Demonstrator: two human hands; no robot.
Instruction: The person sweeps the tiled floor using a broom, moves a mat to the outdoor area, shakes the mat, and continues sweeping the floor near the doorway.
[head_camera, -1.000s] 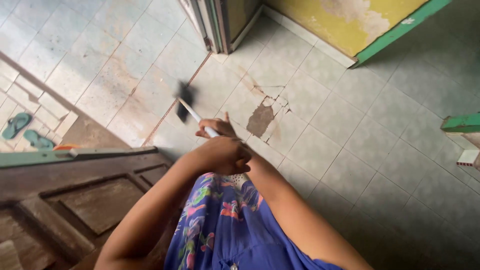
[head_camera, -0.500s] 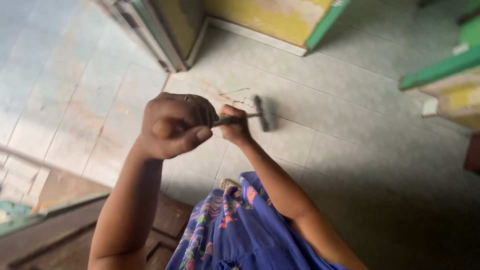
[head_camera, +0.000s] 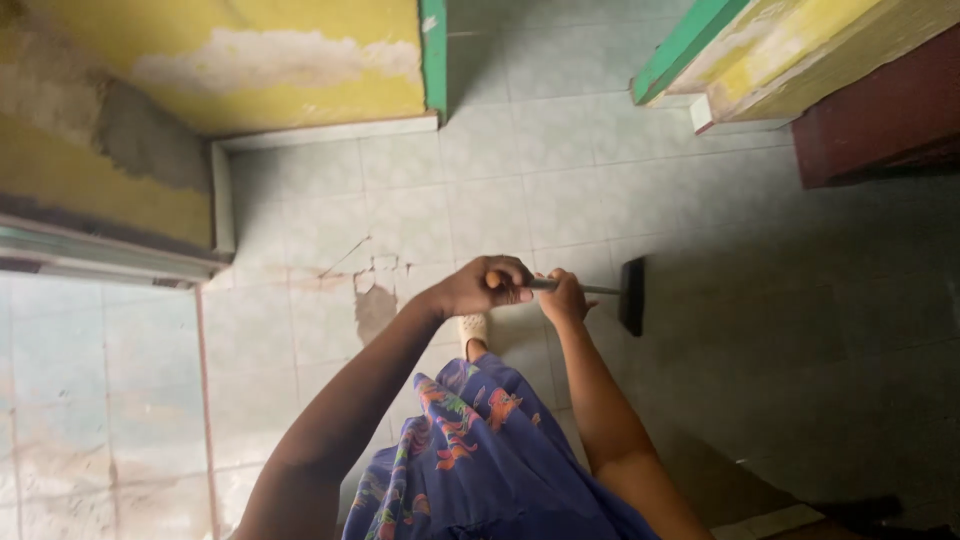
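Both my hands grip the thin handle of a broom (head_camera: 600, 289). My left hand (head_camera: 480, 286) wraps the near end of the handle. My right hand (head_camera: 564, 296) holds it a little farther along, toward the head. The dark broom head (head_camera: 632, 295) rests on the pale tiled floor (head_camera: 560, 200) to the right of my hands. Below my arms hangs my blue flowered dress (head_camera: 480, 450), and a light-coloured shoe (head_camera: 473, 328) shows just under my left hand.
A patch of broken, cracked tile (head_camera: 372, 290) lies left of my hands. A yellow peeling wall with a green edge (head_camera: 300, 60) stands at the upper left. A green-trimmed yellow frame (head_camera: 760, 40) and a dark red surface (head_camera: 880, 110) are at the upper right.
My view has swung right, away from the wooden door and doorway. The broom head has moved from the left of the cracked tile to its right, and my left hand has lowered onto the handle.
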